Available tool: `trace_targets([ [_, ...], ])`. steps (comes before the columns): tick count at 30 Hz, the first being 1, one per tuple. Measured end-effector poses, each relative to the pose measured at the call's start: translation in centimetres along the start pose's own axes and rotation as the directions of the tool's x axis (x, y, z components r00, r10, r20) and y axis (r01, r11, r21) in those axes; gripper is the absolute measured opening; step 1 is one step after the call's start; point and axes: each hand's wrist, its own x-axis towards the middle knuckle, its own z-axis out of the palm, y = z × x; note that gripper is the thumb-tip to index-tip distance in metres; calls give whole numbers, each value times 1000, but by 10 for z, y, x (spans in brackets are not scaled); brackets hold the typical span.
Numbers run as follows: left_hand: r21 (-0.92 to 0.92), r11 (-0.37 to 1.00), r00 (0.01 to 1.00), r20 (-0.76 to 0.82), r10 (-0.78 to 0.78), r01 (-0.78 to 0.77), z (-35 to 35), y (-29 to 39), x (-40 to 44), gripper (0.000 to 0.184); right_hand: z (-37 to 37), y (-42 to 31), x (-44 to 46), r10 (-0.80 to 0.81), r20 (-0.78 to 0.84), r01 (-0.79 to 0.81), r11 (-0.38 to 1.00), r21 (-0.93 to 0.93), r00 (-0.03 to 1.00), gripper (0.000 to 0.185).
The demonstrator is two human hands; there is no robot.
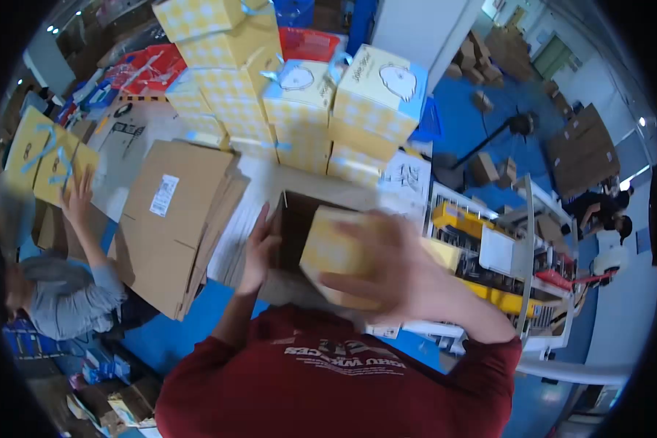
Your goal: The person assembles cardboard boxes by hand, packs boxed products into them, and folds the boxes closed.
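Our right grip [393, 266] clasps the yellow box [327, 246] at the open carton [298, 213] — best held square, our left grip [258, 252] resting open against the carton's side.

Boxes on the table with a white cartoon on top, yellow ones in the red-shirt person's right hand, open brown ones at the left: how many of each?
Cartoon-topped boxes: 2
Yellow box in the right hand: 1
Open brown box at the left hand: 1
Total: 4
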Motion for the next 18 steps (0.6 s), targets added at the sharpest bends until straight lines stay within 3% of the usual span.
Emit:
trace_targets([
  [2,-57,997,998,11,-56,56,1,0,-13,68,79,5,-1,116,206,-128,991,43,972,79],
  [4,49,997,998,-28,-58,59,-22,-14,-25,65,87,23,-47,283,75,-288,955,74,956,74],
  [5,138,990,997,-76,-16,27,-34,-20,-22,62,97,31,-48,266,76,-271,960,68,961,74],
  [7,214,977,991,-133,11,18,-36,-22,-28,60,122,29,-69,339,132,-363,841,401,931,57],
  [9,585,781,937,351,-1,-218,-26,11,-27,48,158,31,-95,403,202,-423,594,685,893,42],
  [10,683,621,819,562,-113,-384,-29,22,-27,43,189,30,-106,433,236,-426,417,803,870,36],
  [11,689,624,811,566,-147,-368,-30,20,-32,43,226,86,-98,90,255,-261,558,788,963,34],
  [13,830,513,870,406,-281,-222,-26,16,-26,54,219,121,-64,-103,540,-316,712,626,836,36],
  [14,882,440,901,319,-294,-169,-25,18,-14,59,180,100,-28,89,735,-528,753,392,672,40],
  [15,883,432,912,317,-260,-184,-23,17,-6,59,177,101,-6,87,724,-502,776,381,684,40],
  [16,926,250,953,299,-35,-282,-25,10,-12,55,184,89,4,236,536,-426,865,264,811,46],
  [17,936,51,926,333,178,-347,-23,1,-17,51,190,74,6,356,291,-402,908,117,888,51],
  [18,922,-130,833,385,398,-365,-10,-11,-18,47,188,68,-4,411,24,-409,909,-77,911,57],
])
